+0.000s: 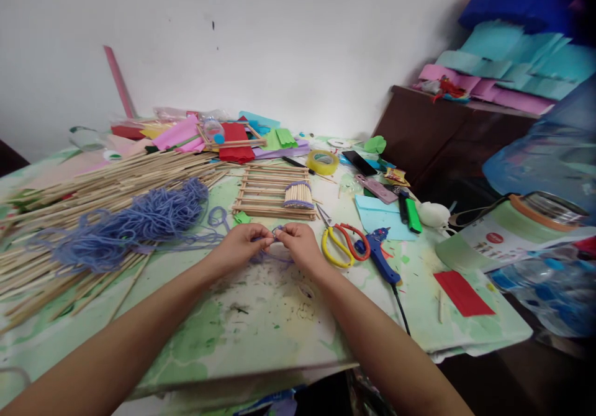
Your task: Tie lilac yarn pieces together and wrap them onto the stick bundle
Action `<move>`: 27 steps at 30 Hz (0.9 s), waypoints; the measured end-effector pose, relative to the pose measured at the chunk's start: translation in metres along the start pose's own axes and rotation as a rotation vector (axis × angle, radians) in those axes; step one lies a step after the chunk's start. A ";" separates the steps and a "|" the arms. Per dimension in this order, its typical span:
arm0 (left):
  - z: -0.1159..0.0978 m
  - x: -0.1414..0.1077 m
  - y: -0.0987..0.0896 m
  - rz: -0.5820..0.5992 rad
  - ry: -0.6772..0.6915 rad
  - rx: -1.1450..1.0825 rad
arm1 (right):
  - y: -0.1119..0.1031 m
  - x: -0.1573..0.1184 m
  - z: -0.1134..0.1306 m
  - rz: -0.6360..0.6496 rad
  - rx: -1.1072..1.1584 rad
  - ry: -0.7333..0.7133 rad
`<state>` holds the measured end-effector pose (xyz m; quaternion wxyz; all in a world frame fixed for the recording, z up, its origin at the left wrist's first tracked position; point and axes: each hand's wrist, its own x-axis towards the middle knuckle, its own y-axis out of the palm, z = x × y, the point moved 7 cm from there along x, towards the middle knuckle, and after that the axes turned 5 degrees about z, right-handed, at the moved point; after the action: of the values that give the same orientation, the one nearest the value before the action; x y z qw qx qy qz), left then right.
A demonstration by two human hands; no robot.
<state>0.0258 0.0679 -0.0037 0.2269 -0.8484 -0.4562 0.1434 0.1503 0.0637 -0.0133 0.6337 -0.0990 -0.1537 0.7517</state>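
Note:
My left hand (pixel 243 243) and my right hand (pixel 298 246) meet near the middle of the table, fingertips pinched on purple-blue yarn (pixel 278 230). A loop of the yarn hangs between and below them. The strand runs left to a tangled yarn heap (pixel 162 214) lying over wooden sticks. Just behind my hands lies a frame of thin sticks (pixel 263 190), with a small bundle of short sticks (pixel 298 195) edged in yarn at its right side. Scissors (pixel 342 242) with yellow and red handles rest open to the right of my right hand.
A blue glue gun (pixel 382 256) with a black cord, a light blue paper (pixel 379 214), phones, a green marker (pixel 412 215) and yellow tape (pixel 323 162) lie rightward. Long sticks (pixel 107 180) cover the left. A large green flask (pixel 507 230) stands at the right edge.

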 end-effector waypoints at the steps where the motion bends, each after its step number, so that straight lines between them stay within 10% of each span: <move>1: 0.001 0.000 0.000 0.003 -0.002 -0.009 | 0.000 0.000 0.000 0.007 0.001 0.009; 17: 0.004 0.002 -0.001 0.086 0.009 -0.041 | 0.009 -0.001 -0.001 0.234 0.150 0.064; 27: -0.020 -0.012 -0.003 -0.126 0.034 0.602 | -0.016 -0.002 0.006 -0.189 -0.112 -0.054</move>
<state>0.0256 0.0540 0.0151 0.4842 -0.7155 -0.4410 0.2433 0.1635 0.0635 -0.0024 0.6909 -0.0991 -0.2212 0.6811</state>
